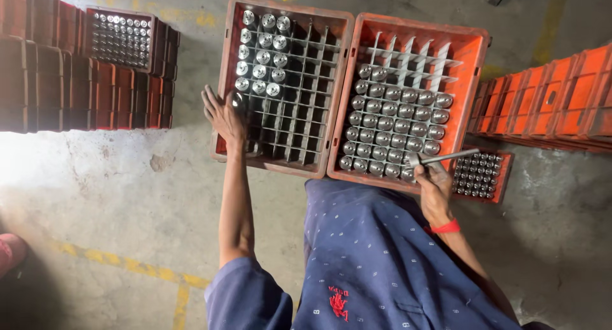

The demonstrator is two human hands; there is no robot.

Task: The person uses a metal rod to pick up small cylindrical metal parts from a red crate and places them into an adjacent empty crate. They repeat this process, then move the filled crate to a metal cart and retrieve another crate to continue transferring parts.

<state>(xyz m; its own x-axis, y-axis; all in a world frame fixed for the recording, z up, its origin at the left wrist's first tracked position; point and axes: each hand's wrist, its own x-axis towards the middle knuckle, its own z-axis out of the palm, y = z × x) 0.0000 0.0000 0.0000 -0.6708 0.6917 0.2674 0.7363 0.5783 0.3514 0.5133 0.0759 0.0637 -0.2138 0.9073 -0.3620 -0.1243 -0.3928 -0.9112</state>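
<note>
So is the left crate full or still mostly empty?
Mostly empty: the left crate holds metal cylinders only in its far-left cells.

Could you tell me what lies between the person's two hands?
In the head view, between left hand and right hand lie empty dividers of the left crate and the right crate's metal cylinders.

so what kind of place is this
Probably a factory or workshop floor: bare concrete floor with yellow lines, stacked orange crates, and divided crates full of small metal cylinders.
</note>
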